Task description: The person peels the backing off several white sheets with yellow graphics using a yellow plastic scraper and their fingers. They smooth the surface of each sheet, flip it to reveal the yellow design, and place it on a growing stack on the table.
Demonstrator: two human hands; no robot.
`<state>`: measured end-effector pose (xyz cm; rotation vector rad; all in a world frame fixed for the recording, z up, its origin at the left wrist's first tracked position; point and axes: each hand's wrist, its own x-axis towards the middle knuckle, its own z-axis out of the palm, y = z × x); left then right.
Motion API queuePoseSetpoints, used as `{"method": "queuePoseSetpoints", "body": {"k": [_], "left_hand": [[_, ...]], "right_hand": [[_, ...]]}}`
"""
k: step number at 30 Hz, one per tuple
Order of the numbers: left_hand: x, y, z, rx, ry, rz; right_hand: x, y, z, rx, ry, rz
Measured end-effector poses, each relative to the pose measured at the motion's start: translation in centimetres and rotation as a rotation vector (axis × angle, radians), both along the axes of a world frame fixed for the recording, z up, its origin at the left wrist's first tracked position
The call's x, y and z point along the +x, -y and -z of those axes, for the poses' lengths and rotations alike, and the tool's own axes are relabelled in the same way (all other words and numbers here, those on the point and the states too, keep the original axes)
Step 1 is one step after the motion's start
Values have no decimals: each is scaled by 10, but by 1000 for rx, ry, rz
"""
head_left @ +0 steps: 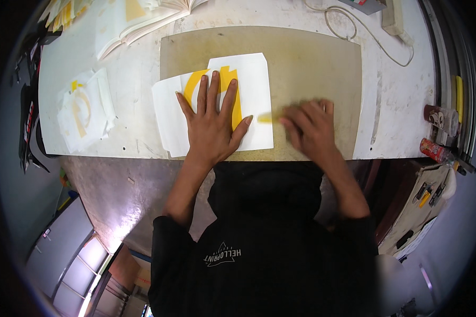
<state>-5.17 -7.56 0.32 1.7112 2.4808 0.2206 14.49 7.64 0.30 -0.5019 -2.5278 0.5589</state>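
White sheets with yellow cut-out shapes lie on a grey-brown mat at the table's front. Flat on the sheets, my left hand spreads its fingers over the yellow shapes and partly covers them. To the right, my right hand is closed and smeared by motion. From its fingers a small blurred yellow piece points left, over the sheets' right edge. Whether it is a tool or a strip of material I cannot tell.
A pile of white scraps with yellow bits lies at the left. An open book is at the back left. A looping cable crosses the back right. A red can-like container stands by the right edge.
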Motion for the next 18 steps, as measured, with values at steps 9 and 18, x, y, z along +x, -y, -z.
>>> {"method": "queuePoseSetpoints", "body": {"k": [9,18], "left_hand": [[0,-4,-3,53,-6,2],[35,-43,-12,300,-36,-155]], "right_hand": [[-86,-93,20,-17,-130,137],[2,-83,19,74,-109,465]]}}
